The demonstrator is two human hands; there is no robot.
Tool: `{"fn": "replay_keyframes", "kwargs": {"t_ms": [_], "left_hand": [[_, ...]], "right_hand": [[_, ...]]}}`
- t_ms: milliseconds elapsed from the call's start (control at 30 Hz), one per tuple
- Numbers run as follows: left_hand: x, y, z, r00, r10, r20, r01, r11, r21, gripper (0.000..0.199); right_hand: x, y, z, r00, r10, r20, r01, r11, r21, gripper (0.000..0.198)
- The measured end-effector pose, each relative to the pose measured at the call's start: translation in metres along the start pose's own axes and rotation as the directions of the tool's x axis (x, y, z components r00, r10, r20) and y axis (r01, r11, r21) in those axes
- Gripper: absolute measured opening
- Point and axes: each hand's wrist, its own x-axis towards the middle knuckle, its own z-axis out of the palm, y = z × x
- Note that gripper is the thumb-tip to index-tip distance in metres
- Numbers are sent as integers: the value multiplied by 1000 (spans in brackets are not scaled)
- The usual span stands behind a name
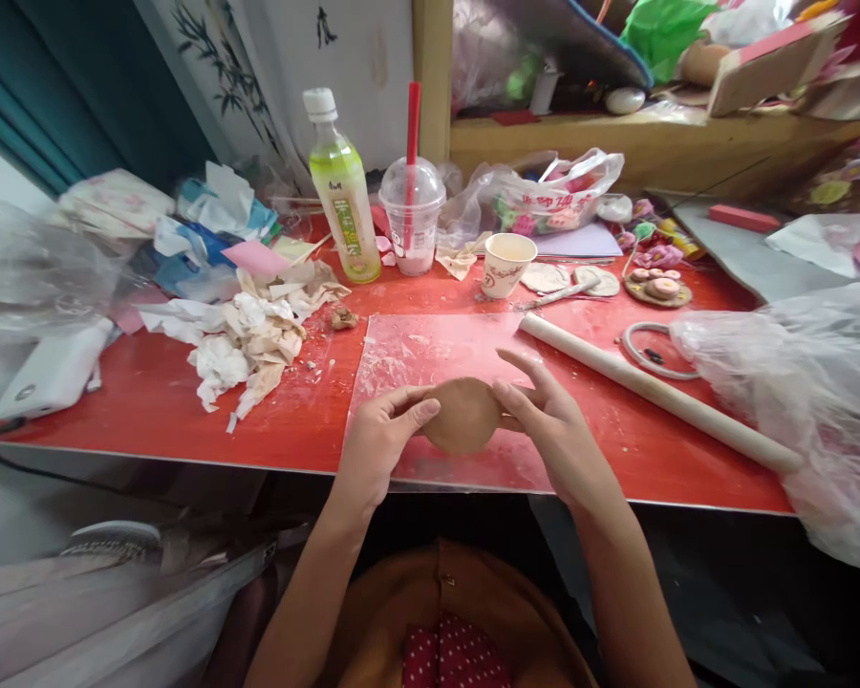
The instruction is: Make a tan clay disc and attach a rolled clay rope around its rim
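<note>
A flat, round brown clay disc (462,417) is held up between my two hands, near the front edge of the red table (136,401). My left hand (385,435) pinches its left edge, thumb on the near face and fingers behind. On the right edge, my right hand (545,420) grips with the thumb in front, while its index finger sticks out above. Below the disc lies a clear plastic sheet (394,349) with pale smears on it.
A long pale rolling pin (652,387) lies slantwise at right, by a bunched plastic bag (752,354). Behind stand a paper cup (507,268), a lidded plastic cup (412,220) with a red straw and a green drink bottle (344,196). Crumpled tissues (247,344) are piled at left.
</note>
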Motion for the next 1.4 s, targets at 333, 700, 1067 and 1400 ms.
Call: {"fn": "replay_keyframes", "kwargs": {"t_ms": [333, 700, 1067, 1400], "left_hand": [[-3, -2, 4, 1000, 16, 14, -15, 997, -74, 29], [-1, -5, -2, 996, 82, 21, -84, 982, 169, 21], [0, 0, -2, 985, -10, 172, -45, 950, 310, 25], [-3, 2, 4, 997, 32, 75, -45, 983, 178, 32]], "right_hand": [[-10, 17, 3, 994, -26, 110, 12, 992, 125, 23], [-6, 17, 1, 995, -63, 78, 61, 998, 31, 24], [-7, 5, -6, 988, -56, 142, 88, 970, -228, 24], [-9, 9, 2, 989, -109, 104, 131, 962, -238, 20]]}}
